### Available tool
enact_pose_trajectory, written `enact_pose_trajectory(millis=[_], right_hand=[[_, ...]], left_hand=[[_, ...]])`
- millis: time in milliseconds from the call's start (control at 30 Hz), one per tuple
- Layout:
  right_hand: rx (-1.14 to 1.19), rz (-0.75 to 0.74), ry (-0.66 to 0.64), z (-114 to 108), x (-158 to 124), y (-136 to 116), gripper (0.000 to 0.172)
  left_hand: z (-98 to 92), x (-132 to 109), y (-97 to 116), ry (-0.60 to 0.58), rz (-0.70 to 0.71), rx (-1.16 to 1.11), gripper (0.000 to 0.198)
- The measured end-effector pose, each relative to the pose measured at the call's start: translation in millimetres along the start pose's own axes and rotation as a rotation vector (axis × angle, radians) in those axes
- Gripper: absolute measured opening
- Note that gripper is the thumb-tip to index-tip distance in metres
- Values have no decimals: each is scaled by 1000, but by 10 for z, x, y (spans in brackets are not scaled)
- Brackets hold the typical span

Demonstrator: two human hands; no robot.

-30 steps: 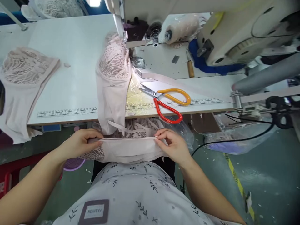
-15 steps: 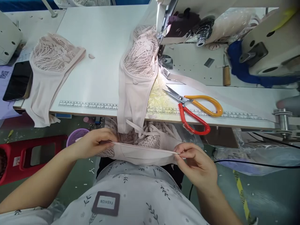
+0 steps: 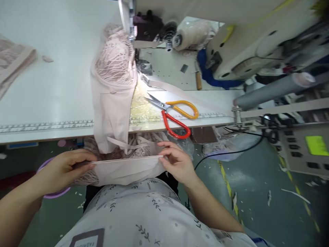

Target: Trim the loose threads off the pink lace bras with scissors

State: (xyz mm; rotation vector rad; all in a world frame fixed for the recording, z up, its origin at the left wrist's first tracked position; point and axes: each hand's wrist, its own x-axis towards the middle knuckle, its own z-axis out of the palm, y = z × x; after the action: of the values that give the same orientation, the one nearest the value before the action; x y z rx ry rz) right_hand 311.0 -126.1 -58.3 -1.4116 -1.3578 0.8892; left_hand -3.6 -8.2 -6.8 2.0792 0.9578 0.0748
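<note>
Between my hands a pale pink bra piece (image 3: 128,170) is stretched out at the lap, its upper edge pulled nearly straight. My left hand (image 3: 67,168) pinches the left end of that edge between thumb and fingers. At the other end, my right hand (image 3: 177,161) pinches the edge with thumb and forefinger, the other fingers loosely curled. Another lace bra cup piece (image 3: 114,89) lies under the sewing machine head (image 3: 147,29) and hangs over the table edge, just above the held fabric. More lace fabric is bunched behind the stretched edge, partly hidden.
Scissors (image 3: 177,116) with orange and red handles lie slightly apart on the table near its edge. A strip of pink tape (image 3: 174,91) runs from the machine to a metal guide (image 3: 238,116) at right. A purple basket (image 3: 55,195) stands below left.
The view has swung to the right, so the table and its things sit further left. My hands still hold the fabric edge taut between them.
</note>
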Motion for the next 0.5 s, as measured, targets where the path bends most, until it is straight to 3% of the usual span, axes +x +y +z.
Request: enact_pose_trajectory(millis=[100,233,300,400,500], right_hand=[[102,70,-24,22,59,-24,1],[184,181,-7,109,75,-22,7],[173,198,35,160,75,-16,8],[173,223,86,213,86,-17,8],[181,238,95,226,97,-36,9]], left_hand=[[-39,105,-109,-60,-78,-113,12],[-43,247,-143,-172,-197,-255,17],[-15,303,-112,-96,-192,-226,21],[29,362,-45,59,-120,80,22],[43,353,61,43,-54,562,21]])
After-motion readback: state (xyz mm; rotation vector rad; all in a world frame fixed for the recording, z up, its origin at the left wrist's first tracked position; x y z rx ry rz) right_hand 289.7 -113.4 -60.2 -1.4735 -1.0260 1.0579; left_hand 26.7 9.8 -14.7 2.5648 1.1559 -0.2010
